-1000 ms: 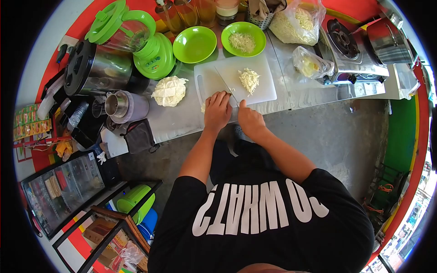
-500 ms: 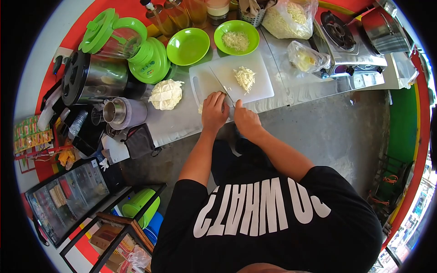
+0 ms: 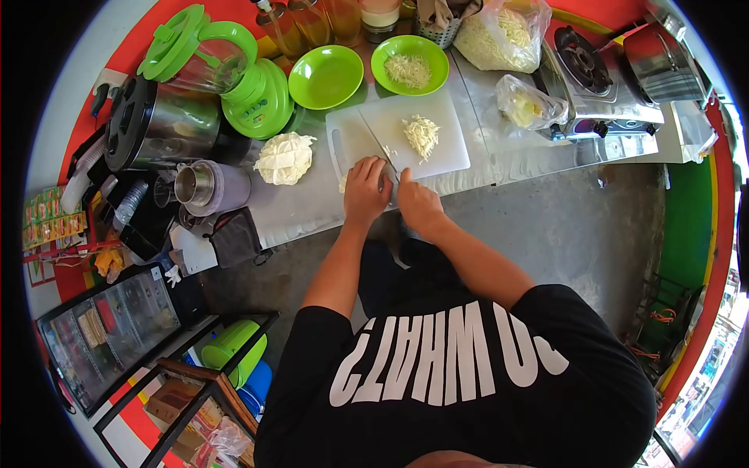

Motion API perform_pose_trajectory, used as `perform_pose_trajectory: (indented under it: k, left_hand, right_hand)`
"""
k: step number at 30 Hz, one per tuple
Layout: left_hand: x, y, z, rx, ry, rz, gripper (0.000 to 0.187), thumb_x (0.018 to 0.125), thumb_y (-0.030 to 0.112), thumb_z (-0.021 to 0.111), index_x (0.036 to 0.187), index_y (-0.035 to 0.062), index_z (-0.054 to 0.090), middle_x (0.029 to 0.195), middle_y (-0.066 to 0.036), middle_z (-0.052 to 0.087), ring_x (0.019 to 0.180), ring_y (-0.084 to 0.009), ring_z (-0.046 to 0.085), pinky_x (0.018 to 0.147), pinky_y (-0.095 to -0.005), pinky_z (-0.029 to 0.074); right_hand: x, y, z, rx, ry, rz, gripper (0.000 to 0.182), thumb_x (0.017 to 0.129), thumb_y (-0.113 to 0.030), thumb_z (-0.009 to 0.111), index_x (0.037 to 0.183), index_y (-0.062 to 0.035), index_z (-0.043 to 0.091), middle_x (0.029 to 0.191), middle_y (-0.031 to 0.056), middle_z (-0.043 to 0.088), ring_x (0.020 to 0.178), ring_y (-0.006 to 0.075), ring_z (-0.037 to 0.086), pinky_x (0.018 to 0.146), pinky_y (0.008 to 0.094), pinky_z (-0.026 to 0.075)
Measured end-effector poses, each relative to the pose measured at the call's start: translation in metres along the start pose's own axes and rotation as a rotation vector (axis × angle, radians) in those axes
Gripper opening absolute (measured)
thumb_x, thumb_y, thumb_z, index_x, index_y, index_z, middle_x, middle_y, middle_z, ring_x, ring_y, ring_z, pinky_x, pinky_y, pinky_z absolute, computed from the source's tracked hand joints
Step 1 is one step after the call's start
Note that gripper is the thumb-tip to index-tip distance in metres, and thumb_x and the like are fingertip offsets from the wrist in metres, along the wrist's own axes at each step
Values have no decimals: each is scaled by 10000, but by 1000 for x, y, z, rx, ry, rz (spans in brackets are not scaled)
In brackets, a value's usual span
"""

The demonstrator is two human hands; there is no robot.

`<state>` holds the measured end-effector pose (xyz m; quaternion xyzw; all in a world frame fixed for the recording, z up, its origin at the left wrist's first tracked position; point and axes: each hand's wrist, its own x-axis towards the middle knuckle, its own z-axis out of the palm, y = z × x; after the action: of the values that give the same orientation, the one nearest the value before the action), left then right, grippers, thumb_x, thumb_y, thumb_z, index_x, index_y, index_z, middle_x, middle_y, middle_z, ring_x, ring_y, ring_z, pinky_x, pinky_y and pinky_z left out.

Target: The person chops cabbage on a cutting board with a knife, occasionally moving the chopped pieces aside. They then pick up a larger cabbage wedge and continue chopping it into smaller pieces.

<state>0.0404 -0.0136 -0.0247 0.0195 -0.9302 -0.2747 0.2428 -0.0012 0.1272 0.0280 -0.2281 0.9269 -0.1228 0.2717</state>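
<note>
My right hand (image 3: 419, 204) is closed around the handle of a knife (image 3: 375, 138), whose blade points away from me across a white cutting board (image 3: 455, 153). Close to the blade's left side, my left hand (image 3: 367, 189) rests at the board's near edge with fingers bent. What lies beneath those fingers is mostly hidden; a pale bit shows beside them. To the right of the blade sits a small heap of pale shredded cabbage (image 3: 422, 138), with a few loose shreds near the knife. Left of the board, a pale cabbage piece (image 3: 285, 158) lies on the metal counter.
Behind the board are an unfilled green plate (image 3: 326, 76) and a green plate with shreds (image 3: 409, 65). A bag of shreds (image 3: 503, 39), a smaller plastic bag (image 3: 530, 103) and a gas stove (image 3: 608, 101) stand right. A green blender (image 3: 257, 101) and steel pot (image 3: 183, 125) stand left.
The view has shifted slightly. Both hands stay almost in place, with the knife still against the board beside my left fingers. The shredded heap looks the same.
</note>
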Motion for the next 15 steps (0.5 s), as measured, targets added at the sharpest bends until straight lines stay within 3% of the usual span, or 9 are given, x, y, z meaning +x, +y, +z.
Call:
perform_pose_trajectory:
  k: [4,15]
  left_hand:
    - [2,0,0,11,20,-8,269,825,76,679,1091,37,664,1164,-94,651,1126,-306,615,927,-424,488]
    - [-2,0,1,36,12,7,282,816,92,688,1093,44,663,1189,-81,636,1138,-300,600,922,-429,479]
  right_hand:
    - [5,-6,-13,-22,-47,-19,462,1003,-100,495,1394,107,365,961,260,742,924,388,755,803,468,605]
    - [6,-10,-11,9,-69,2,449,986,-104,534,1361,93,387,1008,282,731,965,394,747,829,472,601]
